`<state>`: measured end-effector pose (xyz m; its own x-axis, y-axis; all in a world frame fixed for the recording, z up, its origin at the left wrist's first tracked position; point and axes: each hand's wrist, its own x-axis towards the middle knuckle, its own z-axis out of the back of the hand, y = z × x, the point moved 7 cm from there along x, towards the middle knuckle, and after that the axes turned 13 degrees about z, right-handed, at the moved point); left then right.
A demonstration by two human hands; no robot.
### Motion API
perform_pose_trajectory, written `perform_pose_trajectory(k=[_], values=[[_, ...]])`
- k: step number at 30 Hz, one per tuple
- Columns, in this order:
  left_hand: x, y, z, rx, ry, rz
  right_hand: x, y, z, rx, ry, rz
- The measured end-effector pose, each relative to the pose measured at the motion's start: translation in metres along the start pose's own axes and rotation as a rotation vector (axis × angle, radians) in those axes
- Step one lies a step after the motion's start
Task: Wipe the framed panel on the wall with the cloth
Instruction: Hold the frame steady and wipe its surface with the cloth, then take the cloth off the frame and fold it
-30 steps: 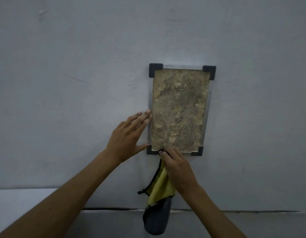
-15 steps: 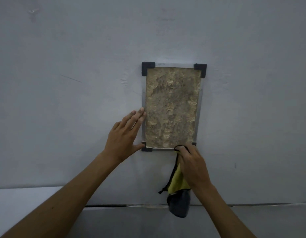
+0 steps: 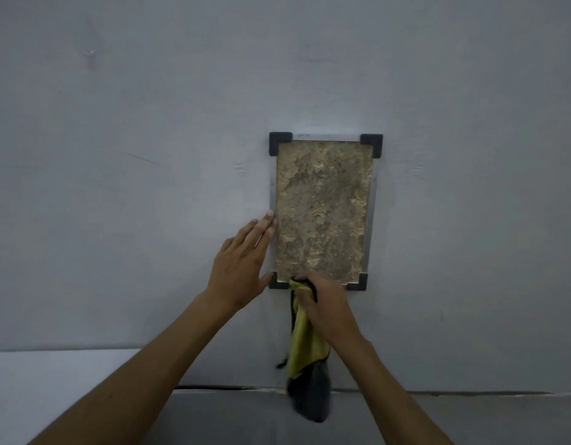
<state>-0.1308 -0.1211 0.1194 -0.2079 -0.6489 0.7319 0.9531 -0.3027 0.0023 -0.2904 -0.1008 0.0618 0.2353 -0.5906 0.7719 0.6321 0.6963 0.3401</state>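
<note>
panel (image 3: 322, 210): mottled tan-brown, 4 black corners | cloth (image 3: 301, 345): yellow-green, dark grey | wall (image 3: 149, 155): pale grey

Dim, plain grey wall (image 3: 149, 155) above a pale ledge (image 3: 53, 374).

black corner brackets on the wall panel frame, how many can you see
4: black corner bracket top left, top right, bottom right, and bottom left, partly covered by the left hand's thumb. None looks fully hidden.
</note>
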Motion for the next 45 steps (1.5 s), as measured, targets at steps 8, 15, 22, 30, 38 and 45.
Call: perform_pose_trajectory(k=[8, 15, 22, 30, 38, 45], values=[[-0.008, -0.01, 0.002, -0.649, 0.235, 0.253, 0.003, 0.001, 0.016, 0.741, -0.056, -0.28], [-0.035, -0.038, -0.012, -1.441, 0.802, 0.641, 0.011, 0.016, 0.052, 0.792, -0.082, -0.265], [-0.024, -0.053, 0.018, -1.472, 0.712, 0.611, -0.002, 0.007, 0.084, 0.752, -0.182, -0.376], [-0.027, -0.068, 0.038, -1.37, 0.868, 0.561, -0.001, 0.018, 0.105, 0.811, -0.157, -0.411], [-0.019, -0.053, 0.062, -1.339, 0.707, 0.669, 0.003, 0.03, 0.118, 0.562, 0.049, -0.378], [-0.023, -0.049, 0.076, -1.022, 0.849, 0.652, 0.002, 0.04, 0.13, 0.446, 0.091, -0.305]])
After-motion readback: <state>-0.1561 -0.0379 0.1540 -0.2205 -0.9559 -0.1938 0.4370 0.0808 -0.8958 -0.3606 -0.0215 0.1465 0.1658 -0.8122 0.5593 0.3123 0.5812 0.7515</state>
